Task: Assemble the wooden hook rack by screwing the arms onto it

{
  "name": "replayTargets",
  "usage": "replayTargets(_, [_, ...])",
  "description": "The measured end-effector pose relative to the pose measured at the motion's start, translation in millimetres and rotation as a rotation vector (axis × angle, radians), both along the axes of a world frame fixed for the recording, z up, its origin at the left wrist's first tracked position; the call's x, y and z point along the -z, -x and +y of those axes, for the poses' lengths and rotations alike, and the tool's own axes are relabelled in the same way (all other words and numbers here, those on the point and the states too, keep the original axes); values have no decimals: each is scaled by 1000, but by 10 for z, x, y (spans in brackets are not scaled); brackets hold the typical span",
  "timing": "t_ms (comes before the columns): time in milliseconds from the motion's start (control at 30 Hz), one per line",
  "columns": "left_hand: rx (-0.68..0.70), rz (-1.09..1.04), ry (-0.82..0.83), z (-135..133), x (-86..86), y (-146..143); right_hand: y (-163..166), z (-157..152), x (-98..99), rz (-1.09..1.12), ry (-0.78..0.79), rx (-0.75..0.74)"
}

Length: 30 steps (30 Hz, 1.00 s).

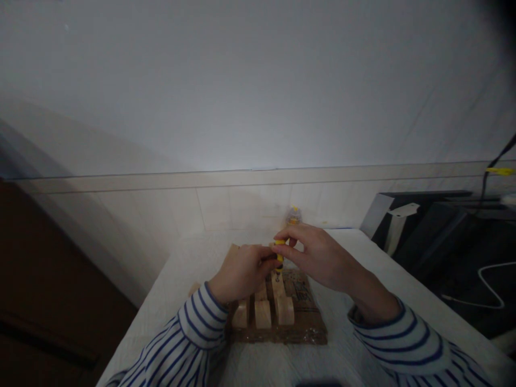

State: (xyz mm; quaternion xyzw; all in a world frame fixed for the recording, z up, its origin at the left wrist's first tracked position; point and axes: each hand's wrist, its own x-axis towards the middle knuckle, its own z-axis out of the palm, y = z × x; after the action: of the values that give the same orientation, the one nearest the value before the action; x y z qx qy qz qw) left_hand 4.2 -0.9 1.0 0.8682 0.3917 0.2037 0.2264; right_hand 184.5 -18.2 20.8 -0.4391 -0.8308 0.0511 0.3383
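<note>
1. Right hand (pixel 322 258): thumb and fingertips pinched on the upper end of a small yellow-and-black tool (pixel 280 262).
2. Left hand (pixel 244 271): thumb and finger closed on the same tool lower down, fingertips next to the right ones.
3. Tool: roughly upright, over a light wooden strip (pixel 278 284) with dark marks near its far end. Too small to tell if the tip touches.
4. Wooden blocks (pixel 263 315): three in a row at the near side, below the hands; the right one has a rounded top. More wood partly hidden behind the left hand.
5. Under the wood: flat brown package (pixel 310 320), shiny near edge, dark print on the right part.
6. Package lies on a white table (pixel 338 344), pale wall (pixel 242 97) behind.
7. Small see-through container (pixel 294 216) with yellow parts, far side, just beyond the right hand; blurry.
8. Right of table: dark panels (pixel 455 236), white cable (pixel 489 306) across them.
9. Both sleeves (pixel 203 317) blue-and-white striped.
</note>
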Motion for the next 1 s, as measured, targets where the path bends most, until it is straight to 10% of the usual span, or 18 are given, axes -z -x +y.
replayTargets(1000, [-125,-54,-2,54,97,-15,-15,-28,-4,51,14,-94])
